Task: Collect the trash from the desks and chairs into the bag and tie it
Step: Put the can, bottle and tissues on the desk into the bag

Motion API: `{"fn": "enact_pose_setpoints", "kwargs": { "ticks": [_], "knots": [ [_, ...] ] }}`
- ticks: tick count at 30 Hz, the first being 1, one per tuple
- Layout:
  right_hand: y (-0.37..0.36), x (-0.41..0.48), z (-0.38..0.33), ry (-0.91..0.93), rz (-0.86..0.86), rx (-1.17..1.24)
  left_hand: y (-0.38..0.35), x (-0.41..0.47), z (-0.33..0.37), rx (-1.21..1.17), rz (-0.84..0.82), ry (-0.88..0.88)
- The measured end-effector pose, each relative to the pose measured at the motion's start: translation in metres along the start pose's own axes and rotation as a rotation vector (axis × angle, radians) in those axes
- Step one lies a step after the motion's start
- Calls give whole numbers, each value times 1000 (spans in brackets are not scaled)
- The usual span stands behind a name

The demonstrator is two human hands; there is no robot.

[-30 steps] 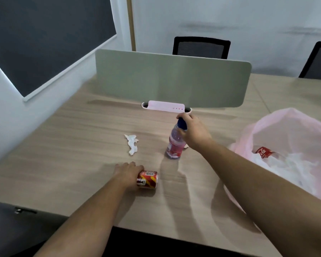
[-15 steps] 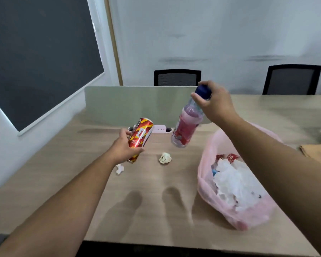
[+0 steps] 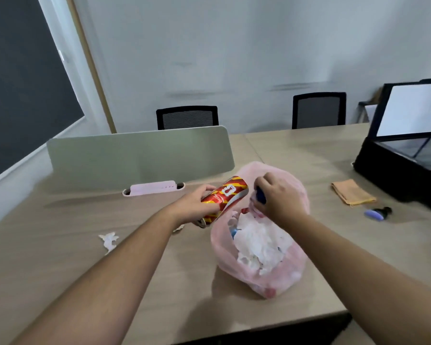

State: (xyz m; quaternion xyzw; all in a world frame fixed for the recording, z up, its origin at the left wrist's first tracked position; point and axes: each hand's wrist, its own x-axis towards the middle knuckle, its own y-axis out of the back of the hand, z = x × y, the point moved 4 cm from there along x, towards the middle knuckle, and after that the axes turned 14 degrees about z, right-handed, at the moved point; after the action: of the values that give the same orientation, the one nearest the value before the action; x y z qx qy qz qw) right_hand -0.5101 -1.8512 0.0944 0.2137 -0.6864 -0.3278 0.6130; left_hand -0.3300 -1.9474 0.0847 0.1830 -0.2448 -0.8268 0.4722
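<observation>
Two pieces of trash are in my hands and neither has been let go into the bag. Nearest me, toward the desk's front edge, the pink bag slumps open, thin and see-through, already heaped with white crumpled paper; I judge the collecting well along, the tying not begun. Left of it a scrap of white tissue lies loose on the desk, and another scrap peeks from under my left forearm, so more remains to pick up. My left hand is wrapped round a red-and-yellow can, tilted, its top end at the bag's rim. My right hand is closed round the blue cap of a bottle, pushing it down into the bag's mouth; most of the bottle is hidden. Beyond, a green divider stands across the desk.
</observation>
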Motion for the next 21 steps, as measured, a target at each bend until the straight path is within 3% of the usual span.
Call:
{"fn": "enact_pose_setpoints", "kwargs": {
  "ticks": [5,9,11,14,15,17,19,21],
  "knots": [
    [-33,-67,0,76,-302,-144,-43,10,1,114,36,-25],
    [-56,-90,15,-66,-537,-100,-82,22,5,176,124,-76],
    [-53,-89,24,-109,-493,-76,-102,26,2,358,148,-95],
    [-40,-76,39,-65,-272,-229,-127,26,-1,486,186,-121],
    [-35,-71,47,-132,-172,-241,-133,25,0,494,204,-139],
    [-31,-69,64,-420,-152,-160,-144,24,2,508,230,-164],
    [-41,-75,80,-719,-284,13,-154,24,4,547,217,-167],
    [-52,-77,87,-845,-335,198,-163,26,3,578,194,-137]
  ]
}}
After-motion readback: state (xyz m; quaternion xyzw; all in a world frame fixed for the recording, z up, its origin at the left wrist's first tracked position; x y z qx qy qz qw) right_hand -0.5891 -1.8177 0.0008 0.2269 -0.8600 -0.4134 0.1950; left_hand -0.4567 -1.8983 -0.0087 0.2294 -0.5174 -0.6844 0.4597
